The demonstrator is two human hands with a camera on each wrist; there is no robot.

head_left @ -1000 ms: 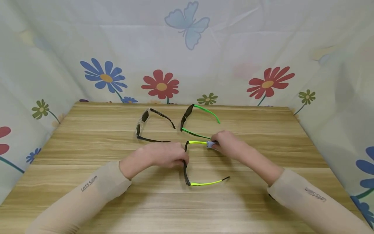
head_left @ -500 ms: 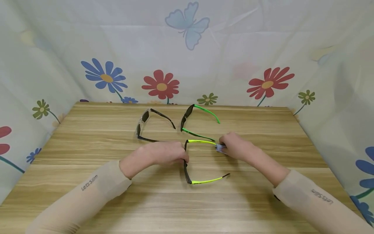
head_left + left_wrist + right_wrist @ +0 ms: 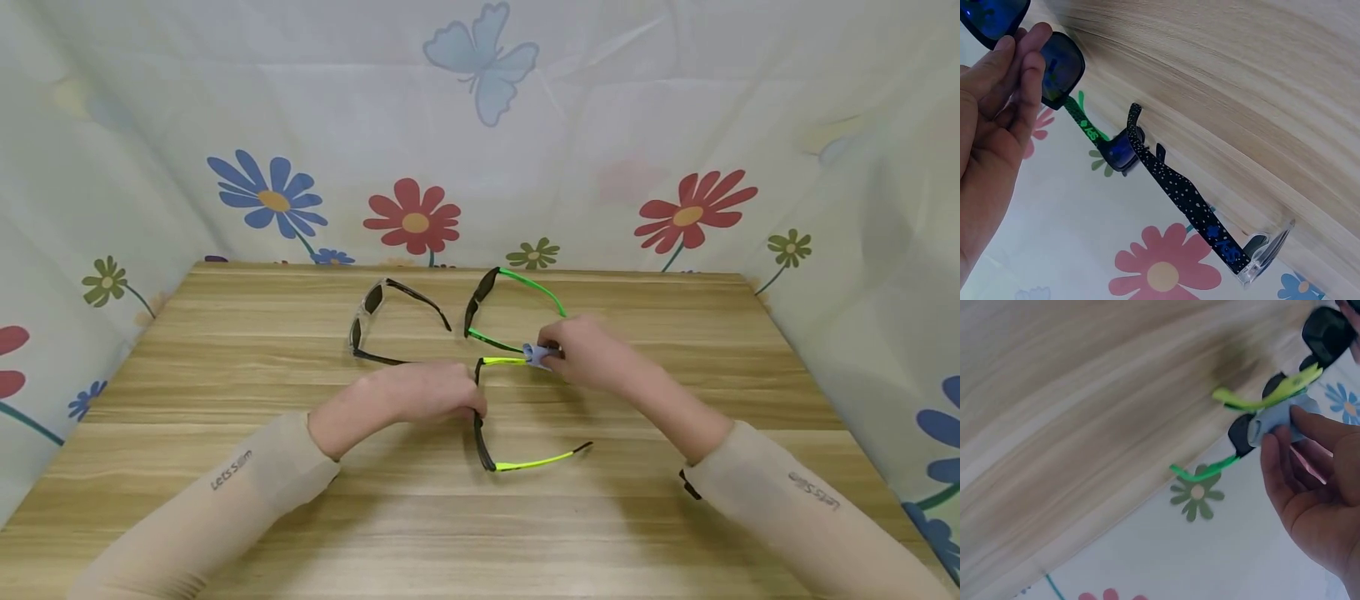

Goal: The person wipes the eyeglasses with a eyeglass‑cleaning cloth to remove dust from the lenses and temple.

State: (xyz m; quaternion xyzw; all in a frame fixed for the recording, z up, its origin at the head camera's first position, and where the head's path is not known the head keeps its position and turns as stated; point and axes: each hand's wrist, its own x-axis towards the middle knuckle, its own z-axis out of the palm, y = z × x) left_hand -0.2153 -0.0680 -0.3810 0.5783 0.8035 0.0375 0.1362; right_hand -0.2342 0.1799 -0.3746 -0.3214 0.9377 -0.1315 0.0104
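Observation:
My left hand pinches the black front of a pair of sunglasses with neon-yellow temples near the bridge. Both temples are unfolded and point right. In the left wrist view, thumb and fingers meet between the two dark-blue mirrored lenses. My right hand holds a folded light-blue cloth at the far yellow temple, partway along it. From the right wrist, the cloth is pinched between thumb and fingertips, right against the yellow temple.
Behind the hands lie two more unfolded sunglasses: a clear-framed pair with black temples at left, and a black pair with green temples close beyond my right hand. The wooden tabletop ends at a flowered curtain.
My right hand with the cloth first slid right toward the temple's tip, then came back left and a little farther away. The left hand keeps its hold, with the sunglasses shifting only slightly.

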